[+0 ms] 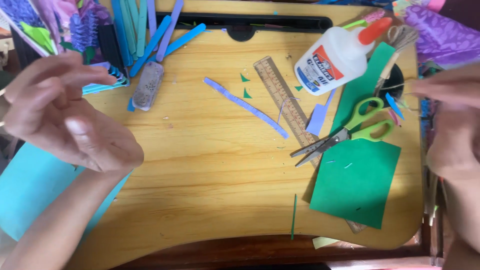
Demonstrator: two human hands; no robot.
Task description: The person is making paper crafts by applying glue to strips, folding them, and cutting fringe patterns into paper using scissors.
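My left hand (65, 115) hovers above the left edge of the wooden lap desk (210, 165), fingers loosely apart and nothing in them. It is over a turquoise paper sheet (25, 185) and near a stack of blue craft sticks (107, 80). My right hand (450, 120) is blurred at the right edge. Its fingertips point left and meet a thin strand of twine (395, 86) that runs from a twine bundle (400, 37). Whether it grips the strand is unclear.
Green-handled scissors (360, 127) lie on a wooden ruler (285, 100) beside two green paper sheets (357, 182). A white glue bottle with an orange cap (335, 57), a purple paper strip (245, 106), a grey eraser block (148, 85) and blue and purple sticks (165, 37) lie farther back.
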